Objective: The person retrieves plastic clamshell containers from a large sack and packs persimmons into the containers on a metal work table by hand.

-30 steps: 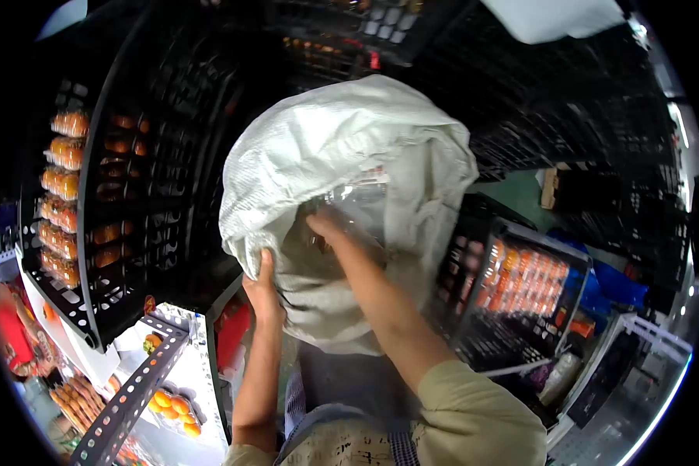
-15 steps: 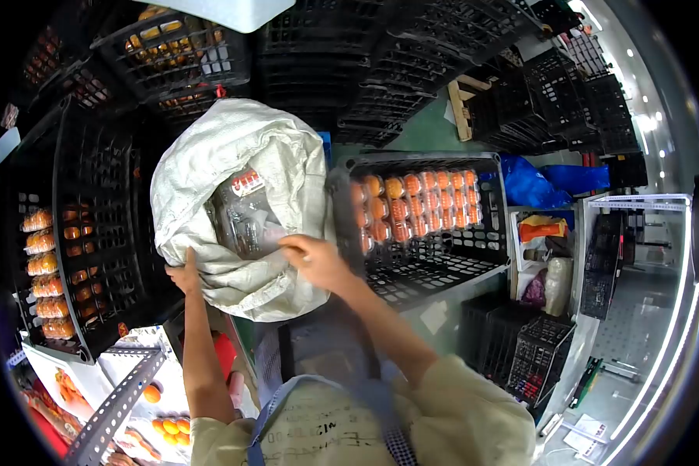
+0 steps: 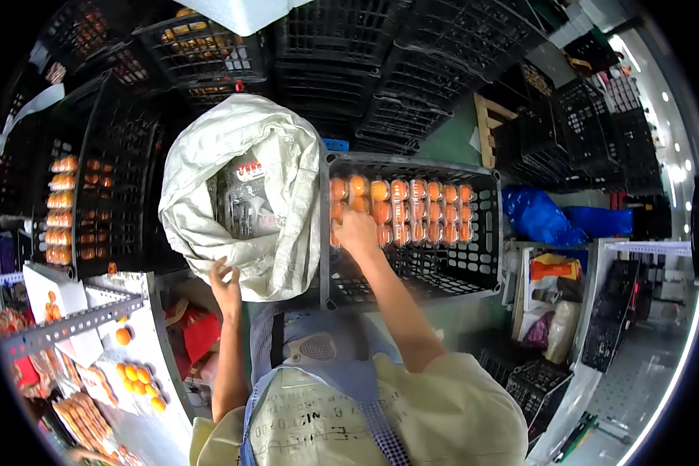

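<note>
Just then, had the left hand [image 3: 225,289], fingers loosely spread, at the lower-left edge of the white woven sack [image 3: 202,171], left of the frame's middle; could not tell about actual contact. Saw down through the sack's wide mouth to clear plastic packaging [image 3: 242,217] and a red-and-white label [image 3: 250,171]. Had the right hand [image 3: 356,231] inside the black crate [image 3: 485,225], just right of the sack, near the middle of the frame. Curled those fingers down over the left end of the clear packs of orange fruit [image 3: 418,210]; could not tell whether pinching a pack or only touching. Found the packs in rows along the crate's upper half. Noticed more packed fruit [image 3: 60,210], stacked at the frame's left, orange fruits [image 3: 138,382] on a white tabletop [image 3: 163,334] at lower left, and blue plastic [image 3: 540,217] at right, just beyond the crate.
</note>
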Demonstrator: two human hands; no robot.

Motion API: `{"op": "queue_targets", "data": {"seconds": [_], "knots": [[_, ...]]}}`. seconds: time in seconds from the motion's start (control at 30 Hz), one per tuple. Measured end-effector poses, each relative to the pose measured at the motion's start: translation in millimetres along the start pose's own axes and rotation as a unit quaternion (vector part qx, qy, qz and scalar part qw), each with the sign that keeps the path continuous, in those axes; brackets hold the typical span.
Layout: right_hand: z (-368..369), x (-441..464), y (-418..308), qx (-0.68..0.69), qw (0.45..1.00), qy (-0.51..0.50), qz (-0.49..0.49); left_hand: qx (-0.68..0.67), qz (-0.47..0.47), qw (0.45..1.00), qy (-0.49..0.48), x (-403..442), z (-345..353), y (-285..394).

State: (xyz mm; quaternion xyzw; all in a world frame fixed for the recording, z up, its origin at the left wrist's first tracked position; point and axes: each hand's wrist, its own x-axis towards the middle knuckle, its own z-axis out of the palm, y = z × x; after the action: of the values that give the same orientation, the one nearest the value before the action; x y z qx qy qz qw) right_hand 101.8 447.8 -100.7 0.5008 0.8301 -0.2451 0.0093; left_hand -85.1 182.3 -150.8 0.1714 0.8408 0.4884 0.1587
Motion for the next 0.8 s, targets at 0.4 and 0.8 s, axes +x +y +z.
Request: {"op": "queue_targets", "data": {"seconds": [0.4, 0.8], "knots": [[-37, -38, 4, 0.093, 0.991, 0.013, -0.093, -0.129, -0.045, 0.991, 0.004, -81, 21, 60], [-129, -104, -15, 0.079, 0.982, -0.021, -0.170, -0.024, 0.238, 0.960, -0.143, -153, 108, 195]]}}
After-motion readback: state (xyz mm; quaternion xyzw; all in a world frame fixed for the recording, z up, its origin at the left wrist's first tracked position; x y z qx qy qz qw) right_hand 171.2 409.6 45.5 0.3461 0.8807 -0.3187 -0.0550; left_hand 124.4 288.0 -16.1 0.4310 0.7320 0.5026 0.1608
